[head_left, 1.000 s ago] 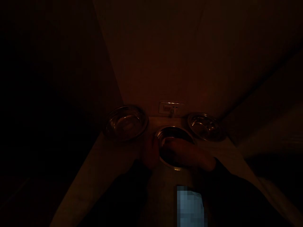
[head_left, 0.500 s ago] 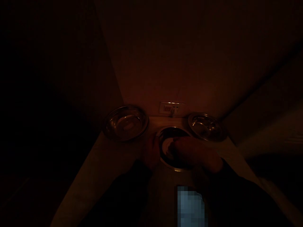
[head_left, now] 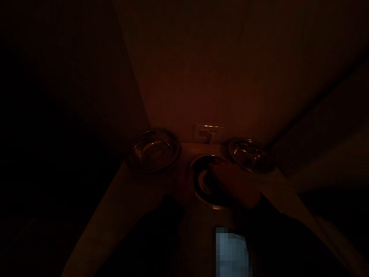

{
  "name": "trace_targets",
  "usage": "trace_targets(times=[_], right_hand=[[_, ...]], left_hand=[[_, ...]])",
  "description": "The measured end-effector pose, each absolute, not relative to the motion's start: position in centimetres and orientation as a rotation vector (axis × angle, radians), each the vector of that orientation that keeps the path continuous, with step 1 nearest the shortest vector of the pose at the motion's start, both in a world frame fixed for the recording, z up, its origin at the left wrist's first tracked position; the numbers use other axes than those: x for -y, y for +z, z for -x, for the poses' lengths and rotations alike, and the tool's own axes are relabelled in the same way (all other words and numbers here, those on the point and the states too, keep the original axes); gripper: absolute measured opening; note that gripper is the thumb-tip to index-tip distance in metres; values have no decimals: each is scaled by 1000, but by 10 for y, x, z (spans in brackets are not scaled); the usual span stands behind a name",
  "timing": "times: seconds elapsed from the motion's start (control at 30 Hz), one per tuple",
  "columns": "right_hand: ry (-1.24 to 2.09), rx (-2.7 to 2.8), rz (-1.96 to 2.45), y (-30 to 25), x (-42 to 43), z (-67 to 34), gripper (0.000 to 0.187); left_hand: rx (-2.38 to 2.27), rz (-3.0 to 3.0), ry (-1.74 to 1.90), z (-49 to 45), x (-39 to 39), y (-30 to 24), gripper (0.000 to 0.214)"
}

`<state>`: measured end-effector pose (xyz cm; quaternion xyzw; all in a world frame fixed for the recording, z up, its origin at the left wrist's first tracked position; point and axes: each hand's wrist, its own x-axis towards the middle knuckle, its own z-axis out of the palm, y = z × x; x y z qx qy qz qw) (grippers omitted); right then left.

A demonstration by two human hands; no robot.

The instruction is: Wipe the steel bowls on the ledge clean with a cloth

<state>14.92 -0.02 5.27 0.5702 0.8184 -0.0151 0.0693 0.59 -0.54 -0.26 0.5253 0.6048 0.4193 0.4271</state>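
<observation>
Darkness lay over most of the head camera's view, and many outlines came through only faintly. Near the middle, a round metal bowl [head_left: 216,208] stood on the pale counter [head_left: 135,200], its rim catching a thin line of light along the near edge. Inside it, toward the left, lay a pale patch [head_left: 203,181] in a curved shape; whether this was the bowl's bottom or something in it could not be told.

The left hand [head_left: 185,184] was at the bowl's left side, up against the rim, very dim; how far its fingers were bent, and whether they gripped the edge, could not be made out. The right hand [head_left: 235,181] reached across the bowl's right side from the near right, fingers pointing down into it. Its fingertips were lost in shadow, so how far open it was, and whether it held anything, could not be told. Both forearms were in dark sleeves [head_left: 288,234].

Behind and to the left sat a wider metal dish [head_left: 157,152]; behind and to the right, close to the bowl, sat another metal dish [head_left: 248,157]. Between these two, low on the wall [head_left: 190,84], was a socket plate [head_left: 198,132]. Nearer the person, between the forearms, glowed a bluish, pixelated screen [head_left: 232,254].
</observation>
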Motion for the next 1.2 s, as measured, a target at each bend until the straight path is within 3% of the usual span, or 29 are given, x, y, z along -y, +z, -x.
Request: trace_targets(times=[0.2,0.53,0.97,1.2], right_hand=[[-71,-2520,-1652,50,-1,-150,26],[-413,-2733,-1221,58,5,-144,24],[-85,-2531,-1640,49,-6,-160,23],[-269,-2745,-1439,42,-2,-140,27]], left_hand=[[-1507,-1359,1059,-7,7,0,37],[-1522,-1325,1082,-5,6,-2,36],[-1520,-1377,1056,-6,7,-2,38],[-1566,-1349,1030,-8,7,0,40]])
